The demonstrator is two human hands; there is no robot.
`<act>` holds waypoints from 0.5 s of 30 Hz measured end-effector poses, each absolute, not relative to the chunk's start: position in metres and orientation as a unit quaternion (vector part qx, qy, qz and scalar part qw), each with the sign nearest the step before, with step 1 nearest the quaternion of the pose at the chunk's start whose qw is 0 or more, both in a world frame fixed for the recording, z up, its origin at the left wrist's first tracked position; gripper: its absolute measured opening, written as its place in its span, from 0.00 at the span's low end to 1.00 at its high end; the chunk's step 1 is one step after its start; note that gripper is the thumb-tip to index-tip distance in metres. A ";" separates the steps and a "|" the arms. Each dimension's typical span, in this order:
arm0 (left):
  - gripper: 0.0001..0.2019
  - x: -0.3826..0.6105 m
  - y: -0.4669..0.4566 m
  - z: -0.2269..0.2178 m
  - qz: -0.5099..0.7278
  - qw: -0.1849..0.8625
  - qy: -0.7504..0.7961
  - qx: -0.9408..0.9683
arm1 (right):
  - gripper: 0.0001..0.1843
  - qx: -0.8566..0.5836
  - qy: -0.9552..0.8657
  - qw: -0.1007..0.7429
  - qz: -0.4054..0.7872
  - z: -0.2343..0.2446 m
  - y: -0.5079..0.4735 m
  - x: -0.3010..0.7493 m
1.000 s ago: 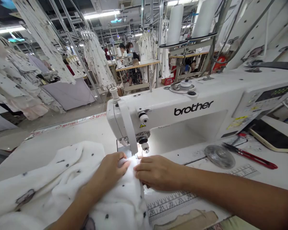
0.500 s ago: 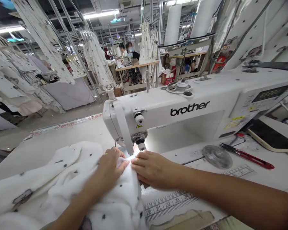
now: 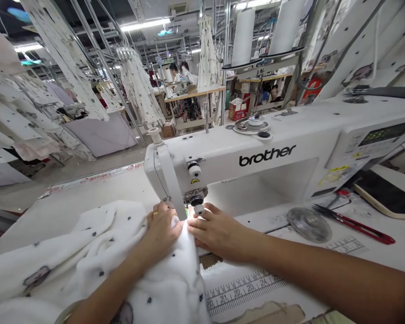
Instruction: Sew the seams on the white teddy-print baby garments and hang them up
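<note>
White printed fabric with dark dots spreads over the left of the machine table, its edge running under the needle area of a white sewing machine. My left hand pinches the fabric just left of the presser foot, a ring on one finger. On the other side, my right hand presses the fabric edge with its fingers close together near the needle. Both hands sit almost touching under the lit sewing head. The needle and foot are mostly hidden by the fingers and a white strip hanging down the head.
Red-handled thread snips and a clear round disc lie to the right, near a phone-like device. A printed ruler runs along the table front. Thread cones stand behind; a co-worker sits farther back.
Both hands have shifted slightly forward toward the needle along with the fabric. My right fingers are a little higher and more raised beside the presser foot. The view has tilted slightly.
</note>
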State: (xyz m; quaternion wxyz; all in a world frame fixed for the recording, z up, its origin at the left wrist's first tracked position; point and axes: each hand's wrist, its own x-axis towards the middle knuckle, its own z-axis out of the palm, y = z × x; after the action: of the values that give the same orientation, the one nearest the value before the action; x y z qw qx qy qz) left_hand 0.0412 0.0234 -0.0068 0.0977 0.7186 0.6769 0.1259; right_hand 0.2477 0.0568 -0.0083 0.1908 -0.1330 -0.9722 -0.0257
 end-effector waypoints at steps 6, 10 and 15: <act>0.07 0.036 0.032 -0.011 0.129 0.085 0.659 0.736 | 0.09 -0.159 -0.965 0.208 -0.012 -0.014 0.061 0.245; 0.07 0.036 0.033 -0.011 0.136 0.072 0.659 0.736 | 0.09 -0.180 -0.964 0.193 0.010 -0.013 0.061 0.244; 0.05 0.035 0.032 -0.013 0.132 0.066 0.659 0.737 | 0.07 -0.198 -0.964 0.177 0.027 -0.006 0.058 0.245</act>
State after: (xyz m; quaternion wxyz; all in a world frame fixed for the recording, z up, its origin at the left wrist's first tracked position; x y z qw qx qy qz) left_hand 0.0350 0.0321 -0.0134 0.0662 0.7372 0.6595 0.1317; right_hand 0.2450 0.0583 -0.0062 0.1770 -0.1977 -0.9638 0.0268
